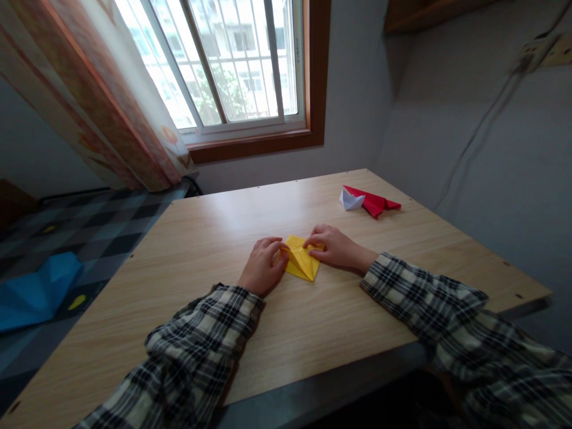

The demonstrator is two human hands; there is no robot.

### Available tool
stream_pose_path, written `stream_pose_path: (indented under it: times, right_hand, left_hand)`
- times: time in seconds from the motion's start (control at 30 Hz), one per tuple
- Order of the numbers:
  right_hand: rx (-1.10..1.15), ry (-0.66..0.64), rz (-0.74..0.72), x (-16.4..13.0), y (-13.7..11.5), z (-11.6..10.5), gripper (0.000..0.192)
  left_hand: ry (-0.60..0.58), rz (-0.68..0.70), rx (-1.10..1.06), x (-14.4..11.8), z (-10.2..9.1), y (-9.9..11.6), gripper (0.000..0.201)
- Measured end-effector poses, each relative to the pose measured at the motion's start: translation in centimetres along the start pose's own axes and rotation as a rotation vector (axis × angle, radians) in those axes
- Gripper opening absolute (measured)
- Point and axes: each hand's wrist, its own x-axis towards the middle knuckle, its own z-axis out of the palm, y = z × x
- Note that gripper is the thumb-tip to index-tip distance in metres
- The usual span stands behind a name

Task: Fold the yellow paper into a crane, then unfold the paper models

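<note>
Head view: the left hand's [263,265] thumb and forefinger pinch the left side of a folded piece of yellow paper [304,267], the other fingers curled in close behind them. The right hand [336,244] comes in from the opposite side, its thumb and forefinger pinching the right side of the same sheet, with a bit of yellow showing between them; its remaining fingers are bent together above. Creases run down the paper to a corner that points toward the near edge, and one corner points to the far side. The sheet lies on a light wood-grain table [214,232], around the middle, between the two hands.

Both wrists lead back to black-and-cream plaid sleeves [205,328], which reach in from the near left and the near right.

Farther off, on the far right part of the table, a small white paper boat [351,201] stands just beside a red folded paper [379,202], partly overlapping it in view; whether they touch, I cannot tell. Left of the table is a checked cloth [120,219], and on it, at the left edge of the view, sits a blue folded paper [40,289]. At the far side are a patterned curtain [107,101] and a brown-framed window [243,65]; on the right wall, a cable [473,134] hangs from a socket [531,52].
</note>
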Motion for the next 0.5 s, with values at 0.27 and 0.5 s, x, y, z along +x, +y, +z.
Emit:
stream_pose_path:
  times: [0.27,0.5]
  right_hand:
    - [0.008,-0.011,-0.031,0.02,0.06,0.04,0.020]
    - [0.011,-0.018,-0.029,0.01,0.03,-0.06,0.020]
  left_hand:
    - [-0.027,0.004,0.019,-0.10,0.17,-0.32,0.030]
    - [-0.022,0.041,0.038,-0.14,0.34,-0.13,0.036]
